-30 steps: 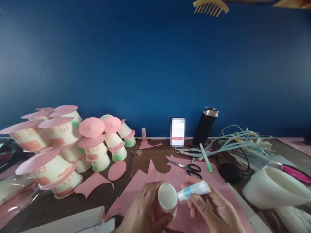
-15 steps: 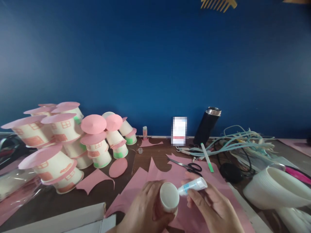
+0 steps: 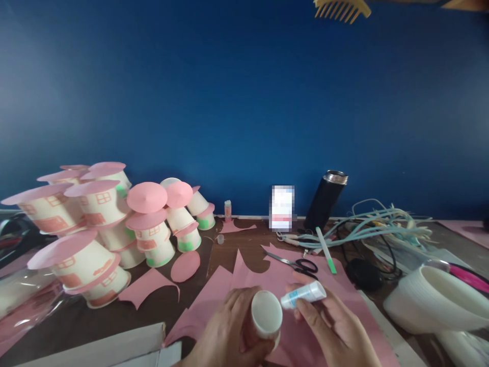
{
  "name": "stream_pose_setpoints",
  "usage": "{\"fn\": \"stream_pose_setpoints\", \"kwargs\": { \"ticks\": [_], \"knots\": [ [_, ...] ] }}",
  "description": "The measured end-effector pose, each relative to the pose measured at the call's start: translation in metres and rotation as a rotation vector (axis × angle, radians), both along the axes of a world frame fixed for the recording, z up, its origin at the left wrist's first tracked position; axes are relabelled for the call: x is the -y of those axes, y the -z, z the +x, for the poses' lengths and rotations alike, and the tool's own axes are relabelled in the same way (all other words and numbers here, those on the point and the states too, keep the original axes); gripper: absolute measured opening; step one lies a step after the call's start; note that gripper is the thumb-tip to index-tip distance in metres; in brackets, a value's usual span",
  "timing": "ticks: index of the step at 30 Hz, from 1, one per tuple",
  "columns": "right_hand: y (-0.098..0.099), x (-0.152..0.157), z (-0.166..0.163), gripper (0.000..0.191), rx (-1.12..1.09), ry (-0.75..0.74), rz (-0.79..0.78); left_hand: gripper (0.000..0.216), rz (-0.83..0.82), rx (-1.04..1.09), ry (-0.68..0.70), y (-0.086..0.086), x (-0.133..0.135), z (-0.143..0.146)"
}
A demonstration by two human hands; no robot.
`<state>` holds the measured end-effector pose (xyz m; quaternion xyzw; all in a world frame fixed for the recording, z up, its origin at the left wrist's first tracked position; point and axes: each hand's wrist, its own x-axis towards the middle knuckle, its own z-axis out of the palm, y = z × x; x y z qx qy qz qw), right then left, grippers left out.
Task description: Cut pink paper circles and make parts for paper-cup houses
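My left hand (image 3: pixel 225 331) is wrapped round a small white paper cup (image 3: pixel 266 314), its flat bottom turned towards me. A white glue tube with blue print (image 3: pixel 303 294) is pinched in my right hand (image 3: pixel 332 329), and its tip touches the right edge of the cup's bottom. Both hands hover low over a sheet of pink paper (image 3: pixel 267 275) on the brown table.
A pile of paper-cup houses with pink round roofs (image 3: pixel 95 224) fills the left. Black-handled scissors (image 3: pixel 298 264), a green-tipped pen (image 3: pixel 325 250), a dark flask (image 3: pixel 325 200), tangled cords (image 3: pixel 374 224), stacked white cups (image 3: pixel 431 300) and a glue stick (image 3: pixel 227 210) lie about. A white box edge (image 3: pixel 99 349) shows bottom left.
Almost nothing has moved. The glue tube's tip has come from slightly apart to rest against the cup's edge, and my view has shifted a little.
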<state>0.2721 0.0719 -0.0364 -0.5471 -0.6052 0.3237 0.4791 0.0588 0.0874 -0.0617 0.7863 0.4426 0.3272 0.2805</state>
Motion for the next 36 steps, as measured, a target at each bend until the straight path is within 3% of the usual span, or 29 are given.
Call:
{"fn": "stream_pose_setpoints", "kwargs": {
  "ticks": [3,7,9,14,20,25,29,33,36],
  "knots": [
    [0.0,0.003,-0.001,0.027,-0.056,-0.002,-0.003,0.064,-0.021,0.005,0.002,0.005,-0.001,-0.001],
    [-0.001,0.009,-0.009,0.033,-0.16,0.028,-0.028,0.102,-0.019,-0.006,-0.06,0.016,0.0,-0.001],
    [-0.001,0.009,-0.011,0.034,-0.156,0.013,-0.048,0.108,0.008,-0.016,-0.101,0.02,0.0,-0.001],
    [0.002,0.004,-0.006,0.029,-0.079,-0.049,-0.057,0.082,0.151,-0.054,-0.13,0.02,0.0,-0.001],
    [0.004,0.004,0.0,0.032,-0.091,0.026,-0.041,0.079,0.249,-0.082,-0.095,0.02,0.001,-0.004],
    [0.002,0.012,-0.012,0.036,-0.237,0.04,-0.057,0.087,0.194,-0.029,-0.07,0.02,0.003,-0.004],
    [0.002,0.011,-0.016,0.034,-0.245,0.008,-0.043,0.105,0.054,0.013,-0.15,0.015,0.001,0.005],
    [0.003,0.006,-0.009,0.035,-0.165,-0.019,-0.051,0.062,-0.057,0.004,-0.121,0.005,-0.002,0.012],
    [0.004,0.003,-0.001,0.037,-0.078,-0.037,-0.069,0.057,-0.041,0.013,-0.102,0.004,-0.002,0.01]
  ]
}}
